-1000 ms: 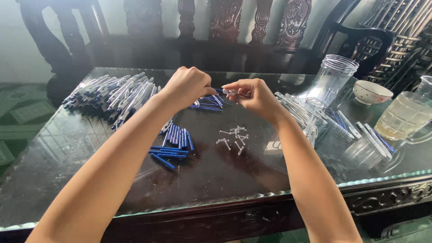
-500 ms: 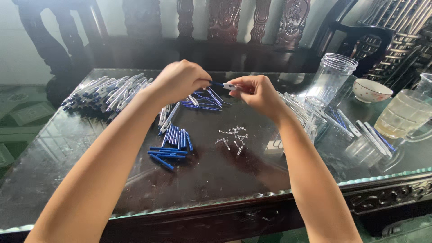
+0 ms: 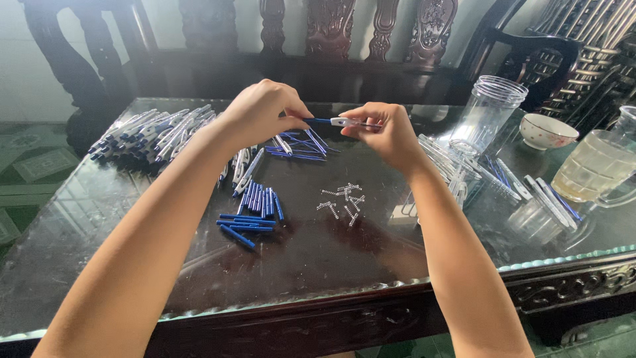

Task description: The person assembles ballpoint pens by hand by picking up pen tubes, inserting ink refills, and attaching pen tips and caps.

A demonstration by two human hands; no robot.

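Both hands pinch one slim pen: left hand on its blue end, right hand on the clear barrel, above the table's far middle. Likely light, stiff, slippery; grip near ends.

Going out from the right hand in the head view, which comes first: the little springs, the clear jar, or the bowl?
From the right hand:
1. Springs, just below it on the table.
2. Clear jar, further right.
3. Bowl, beyond the jar, far right.
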